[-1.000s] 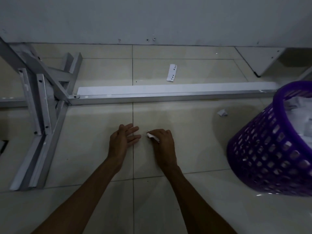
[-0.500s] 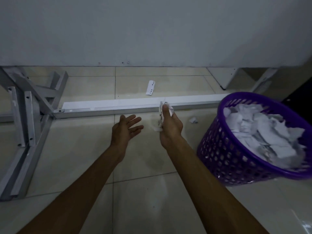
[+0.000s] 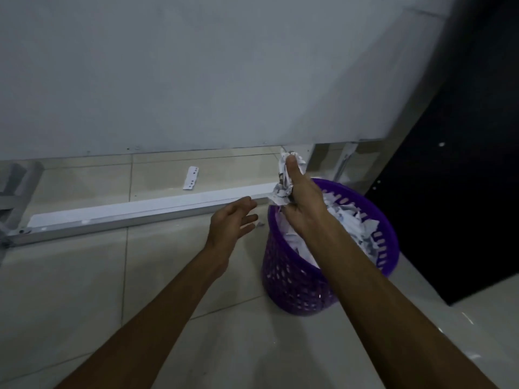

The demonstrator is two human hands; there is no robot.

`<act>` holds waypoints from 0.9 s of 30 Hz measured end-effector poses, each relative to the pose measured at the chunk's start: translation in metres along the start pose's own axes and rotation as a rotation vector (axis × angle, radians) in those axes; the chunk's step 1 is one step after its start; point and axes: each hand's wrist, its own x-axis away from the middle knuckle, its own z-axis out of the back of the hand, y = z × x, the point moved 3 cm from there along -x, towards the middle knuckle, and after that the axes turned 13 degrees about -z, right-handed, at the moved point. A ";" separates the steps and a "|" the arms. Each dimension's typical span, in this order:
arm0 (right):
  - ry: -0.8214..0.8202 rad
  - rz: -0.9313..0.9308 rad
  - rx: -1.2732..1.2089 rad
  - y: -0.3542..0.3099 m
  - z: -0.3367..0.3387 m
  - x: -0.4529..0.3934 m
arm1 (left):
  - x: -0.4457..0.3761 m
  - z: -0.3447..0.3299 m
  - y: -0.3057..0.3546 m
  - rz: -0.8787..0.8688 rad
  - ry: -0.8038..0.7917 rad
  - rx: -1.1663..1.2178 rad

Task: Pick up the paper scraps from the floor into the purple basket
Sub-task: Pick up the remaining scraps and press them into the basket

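My right hand (image 3: 302, 200) grips a bunch of crumpled paper scraps (image 3: 283, 181) and holds it above the near-left rim of the purple basket (image 3: 292, 279). The basket stands on the tiled floor, filled with white scraps (image 3: 351, 223). To the left of the basket my left hand (image 3: 231, 223) hovers with relaxed fingers, holding nothing. A small scrap (image 3: 260, 224) lies on the floor just beyond its fingertips. A white punched paper strip (image 3: 191, 178) lies farther back near the wall.
A long grey metal bar (image 3: 134, 214) lies across the floor behind my hands, joined to a metal frame (image 3: 11, 192) at the far left. A grey panel (image 3: 196, 74) rises behind it. A dark surface (image 3: 460, 192) stands right of the basket.
My right hand lifted the scraps off the floor and carried them right, over the basket's rim. My left hand rose from the floor and followed. The view swung right and up.
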 end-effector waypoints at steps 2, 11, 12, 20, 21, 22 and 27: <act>0.159 0.116 0.174 -0.016 0.021 0.003 | 0.001 -0.013 -0.002 -0.005 -0.050 -0.029; 0.335 0.573 1.269 -0.024 0.090 -0.007 | 0.014 -0.026 -0.019 -0.009 -0.093 -0.055; 0.369 0.590 1.326 -0.021 0.093 -0.007 | 0.014 -0.026 -0.020 -0.008 -0.089 -0.062; 0.278 0.477 1.489 -0.012 0.088 -0.005 | 0.010 -0.023 -0.020 0.012 -0.112 -0.098; 0.283 0.467 1.470 -0.009 0.089 -0.006 | 0.010 -0.023 -0.021 0.015 -0.112 -0.102; 0.315 0.478 1.454 -0.009 0.088 -0.005 | 0.009 -0.024 -0.021 0.018 -0.115 -0.113; 0.253 0.380 1.667 -0.002 0.087 -0.006 | 0.007 -0.022 -0.014 0.011 -0.132 -0.224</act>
